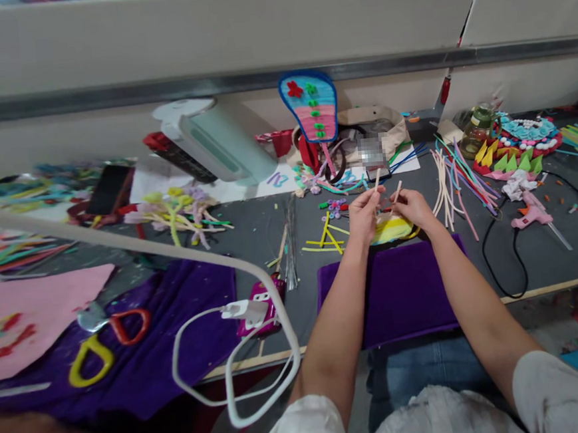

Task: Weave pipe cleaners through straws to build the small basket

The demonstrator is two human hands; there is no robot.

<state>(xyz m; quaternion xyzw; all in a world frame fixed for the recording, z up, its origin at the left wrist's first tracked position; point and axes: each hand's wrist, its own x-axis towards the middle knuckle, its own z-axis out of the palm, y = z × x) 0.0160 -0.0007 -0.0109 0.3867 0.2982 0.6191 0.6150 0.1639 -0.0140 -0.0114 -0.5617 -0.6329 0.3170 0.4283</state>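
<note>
Between the fingertips of the left hand (364, 216) a cream stem (377, 180) is pinched; by the right hand (413, 207) a cream tip (398, 191) is gripped just beside it. Whether both belong to one piece cannot be told. Beneath the hands, a yellow piece (393, 229) is seen at the far edge of a purple pad (410, 294); whether it is touched is hidden.

At far left on the tabletop (254, 226), a pink sheet (51, 308) and scissors (93, 318) are laid on purple cloth (177, 319). Behind, a phone (111, 189) is placed near a dark pack (179, 158), whose pale lettering cannot be read. Paper (261, 188) is marked in purple by a pale-green jug (223, 145); those marks cannot be made out with certainty. Nearer, a white plug (246, 310) is fitted into a magenta socket (259, 292). Wires (289, 250) are bunched next, then yellow stems (326, 233). Behind these, a blue-and-pink paddle (316, 121) is decorated with a red flower (294, 88). To the right, cream stems (444, 191) are spread near a pink glue gun (534, 214).
</note>
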